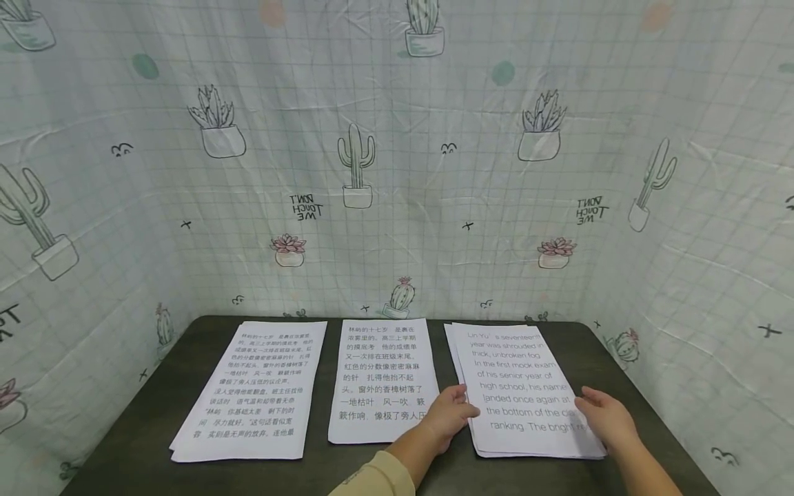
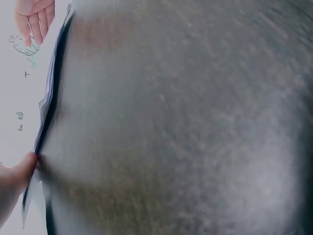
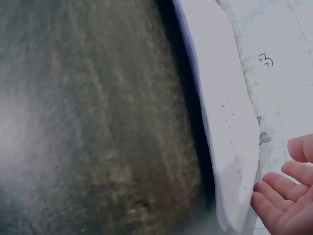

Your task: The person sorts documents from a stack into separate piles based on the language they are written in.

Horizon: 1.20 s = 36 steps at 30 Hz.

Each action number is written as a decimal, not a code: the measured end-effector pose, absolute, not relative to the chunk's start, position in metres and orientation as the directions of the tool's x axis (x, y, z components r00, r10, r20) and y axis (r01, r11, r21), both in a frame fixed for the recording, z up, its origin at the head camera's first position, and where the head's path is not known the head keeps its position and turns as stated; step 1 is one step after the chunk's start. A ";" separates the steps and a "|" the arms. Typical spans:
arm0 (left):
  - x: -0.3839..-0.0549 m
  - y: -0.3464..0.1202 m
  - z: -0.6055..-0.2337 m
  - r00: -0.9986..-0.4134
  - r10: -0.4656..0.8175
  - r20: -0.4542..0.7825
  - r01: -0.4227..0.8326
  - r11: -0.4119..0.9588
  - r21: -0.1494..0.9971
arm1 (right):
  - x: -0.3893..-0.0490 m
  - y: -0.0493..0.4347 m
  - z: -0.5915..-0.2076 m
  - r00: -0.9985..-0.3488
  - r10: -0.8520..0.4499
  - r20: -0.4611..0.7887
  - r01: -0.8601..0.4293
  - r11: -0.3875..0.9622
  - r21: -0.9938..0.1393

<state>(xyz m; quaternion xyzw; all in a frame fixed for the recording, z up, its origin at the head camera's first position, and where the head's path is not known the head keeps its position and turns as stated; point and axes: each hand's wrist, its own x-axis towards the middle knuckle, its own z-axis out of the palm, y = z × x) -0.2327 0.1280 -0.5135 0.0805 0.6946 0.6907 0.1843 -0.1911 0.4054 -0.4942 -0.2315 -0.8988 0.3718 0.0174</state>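
Note:
A stack of white sheets printed with large English text (image 1: pixel 515 386) lies at the right of the dark table, its upper sheets offset from those below at the left edge. At its left side is my left hand (image 1: pixel 445 419), with thumb and fingertips against the edge; the left wrist view shows the thumb (image 2: pixel 20 175) touching the paper edge. On the opposite side, my right hand (image 1: pixel 606 419) has its fingertips at the lower right edge. In the right wrist view, the fingers (image 3: pixel 276 198) are loosely bent, palm toward the paper, and the thumb stands apart.
Two more paper stacks with Chinese text stand to the left: one in the middle (image 1: pixel 381 372), partly covered by my left hand and wrist, and one farther left (image 1: pixel 254 393). The dark table (image 1: pixel 143 406) is enclosed by cactus-print cloth (image 1: pixel 397 234) behind and at both sides.

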 end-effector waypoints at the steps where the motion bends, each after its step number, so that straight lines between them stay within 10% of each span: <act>1: -0.233 0.127 -0.513 -0.916 0.374 -0.143 -0.142 0.030 0.989 | -0.193 0.405 -0.493 -0.894 0.425 -0.139 0.399 0.619 -0.676; 36: -0.281 -0.037 -0.491 -0.968 0.236 -0.082 -0.077 0.030 0.997 | -0.252 0.258 -0.486 -0.974 0.206 -0.098 0.195 0.524 -0.829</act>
